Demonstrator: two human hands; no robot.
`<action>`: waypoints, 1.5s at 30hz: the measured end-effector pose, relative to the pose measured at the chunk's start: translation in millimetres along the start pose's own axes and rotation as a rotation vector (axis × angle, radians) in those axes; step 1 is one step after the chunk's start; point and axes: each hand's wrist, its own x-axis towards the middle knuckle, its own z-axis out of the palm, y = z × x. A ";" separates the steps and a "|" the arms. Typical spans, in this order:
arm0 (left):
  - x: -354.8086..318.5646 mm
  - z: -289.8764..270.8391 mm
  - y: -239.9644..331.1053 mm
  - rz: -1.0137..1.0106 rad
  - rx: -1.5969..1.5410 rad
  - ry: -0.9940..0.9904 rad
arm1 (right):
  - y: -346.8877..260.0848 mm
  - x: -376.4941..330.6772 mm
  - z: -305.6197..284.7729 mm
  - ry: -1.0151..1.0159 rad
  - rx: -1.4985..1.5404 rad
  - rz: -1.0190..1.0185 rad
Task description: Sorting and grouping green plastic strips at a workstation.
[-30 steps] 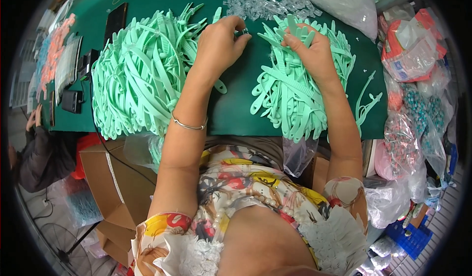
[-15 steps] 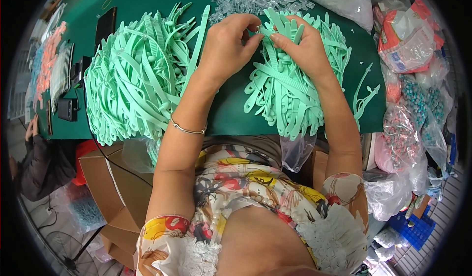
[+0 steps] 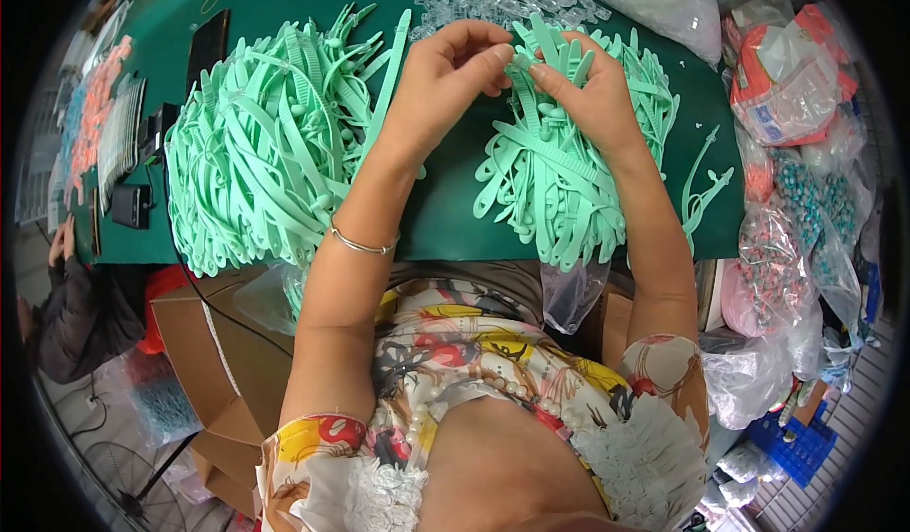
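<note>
My left hand point(image 3: 453, 75) is closed in a pinch, thumb against fingers, on a small clear plastic clip point(image 3: 518, 62) at the end of a mint-green strap. Facing it, my right hand point(image 3: 595, 91) grips several mint-green ribbed straps point(image 3: 567, 56), their rounded ends poking up between thumb and fingers. Below and around the right hand spreads a pile of like straps point(image 3: 555, 172). A larger heap of the green straps point(image 3: 256, 153) lies left of my left forearm. Past my hands, many loose clear clips point(image 3: 474, 1) are scattered. My fingers partly hide the clip.
The green table point(image 3: 445, 219) ends close to my body. At the right lie a few stray straps point(image 3: 703, 196) and bulging plastic bags point(image 3: 796, 77). A phone point(image 3: 207, 47) and a black box point(image 3: 131, 206) are far left. Cardboard boxes point(image 3: 204, 342) stand below; another person's sleeve point(image 3: 90, 319) shows.
My left hand has shifted slightly right, bringing the clear clip against the strap end by my right hand. The right hand keeps its grip and has barely moved.
</note>
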 end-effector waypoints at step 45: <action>2.2 -30.0 -24.6 0.088 1.208 0.309 | -5.6 2.3 -1.7 0.069 0.102 0.131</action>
